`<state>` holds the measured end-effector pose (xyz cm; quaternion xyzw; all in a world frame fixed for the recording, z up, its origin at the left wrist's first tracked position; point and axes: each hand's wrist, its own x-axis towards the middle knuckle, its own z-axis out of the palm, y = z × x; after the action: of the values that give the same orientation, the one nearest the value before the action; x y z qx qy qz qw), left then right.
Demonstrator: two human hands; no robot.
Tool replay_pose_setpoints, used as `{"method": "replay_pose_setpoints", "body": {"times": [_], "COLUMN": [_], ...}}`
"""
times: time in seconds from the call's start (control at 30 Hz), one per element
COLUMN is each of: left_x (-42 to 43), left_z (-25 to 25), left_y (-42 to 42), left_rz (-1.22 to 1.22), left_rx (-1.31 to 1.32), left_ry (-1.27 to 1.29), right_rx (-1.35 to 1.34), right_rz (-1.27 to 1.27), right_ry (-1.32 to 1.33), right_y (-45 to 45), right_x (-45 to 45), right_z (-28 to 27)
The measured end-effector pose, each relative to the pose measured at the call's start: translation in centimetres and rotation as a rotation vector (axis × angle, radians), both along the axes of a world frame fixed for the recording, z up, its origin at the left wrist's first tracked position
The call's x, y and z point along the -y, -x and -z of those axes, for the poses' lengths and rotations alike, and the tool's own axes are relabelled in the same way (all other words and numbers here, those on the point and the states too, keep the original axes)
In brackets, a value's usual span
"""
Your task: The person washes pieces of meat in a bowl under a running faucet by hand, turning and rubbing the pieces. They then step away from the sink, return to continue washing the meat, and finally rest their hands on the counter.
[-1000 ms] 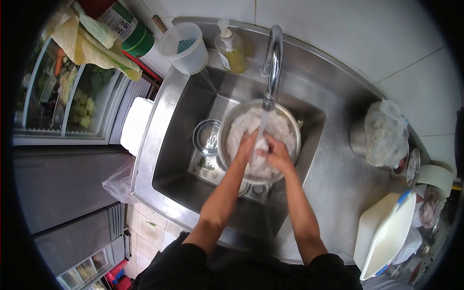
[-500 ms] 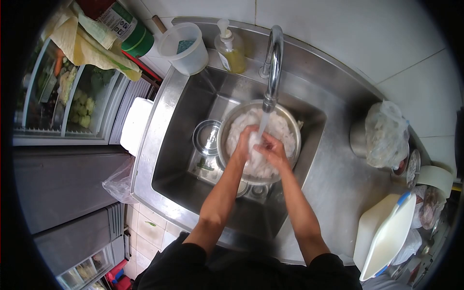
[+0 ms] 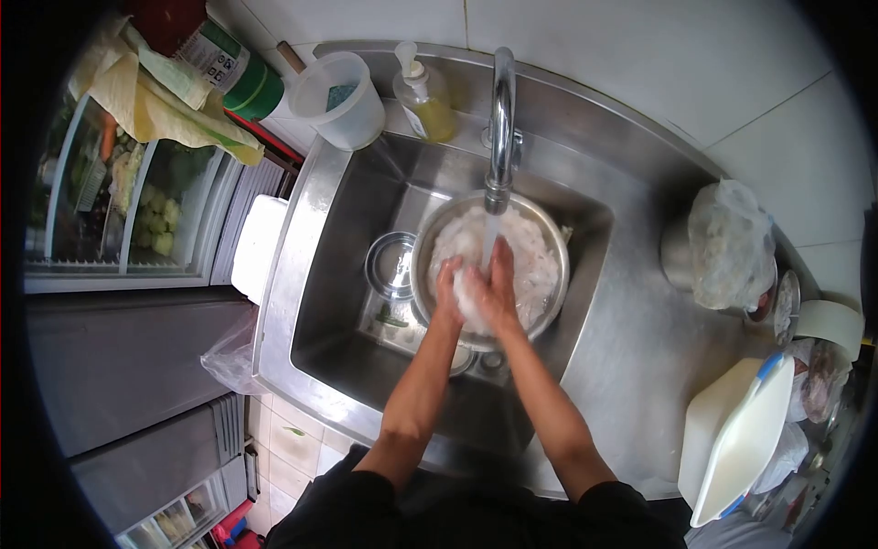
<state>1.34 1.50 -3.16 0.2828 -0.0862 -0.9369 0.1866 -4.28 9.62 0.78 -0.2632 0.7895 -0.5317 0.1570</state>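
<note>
A round metal bowl sits in the sink, filled with pale, whitish raw pieces, perhaps meat or seafood. Water runs from the faucet into it. Over the bowl, my left hand curls around one side of a soft pale piece. My right hand closes on that same piece from the other side, its fingers beside the stream. The exact kind of the piece cannot be made out.
Left of the bowl, a small round metal dish lies on the sink floor. A plastic tub and a soap pump bottle stand along the back rim. On the right counter are a bagged container and a white bin.
My hands have shifted slightly down and toward each other with the pale piece between them. My right hand has turned, its fingers now pointing up toward the faucet. The view has moved slightly.
</note>
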Motion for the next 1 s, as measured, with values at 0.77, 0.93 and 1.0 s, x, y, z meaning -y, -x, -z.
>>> {"method": "replay_pose_setpoints", "body": {"times": [0.77, 0.93, 1.0], "left_x": [0.9, 1.1, 1.4], "left_z": [0.3, 0.5, 0.3], "left_y": [-4.7, -4.5, -4.1], "left_rz": [0.22, 0.192, 0.216], "left_rx": [0.145, 0.074, 0.055], "left_ry": [0.006, 0.03, 0.031], "right_rx": [0.727, 0.84, 0.833], "right_rz": [0.039, 0.09, 0.102], "right_ry": [0.247, 0.184, 0.13], "right_y": [4.3, 3.8, 3.6], "right_x": [-2.5, -2.1, -1.9], "right_z": [0.3, -1.4, -2.0]}}
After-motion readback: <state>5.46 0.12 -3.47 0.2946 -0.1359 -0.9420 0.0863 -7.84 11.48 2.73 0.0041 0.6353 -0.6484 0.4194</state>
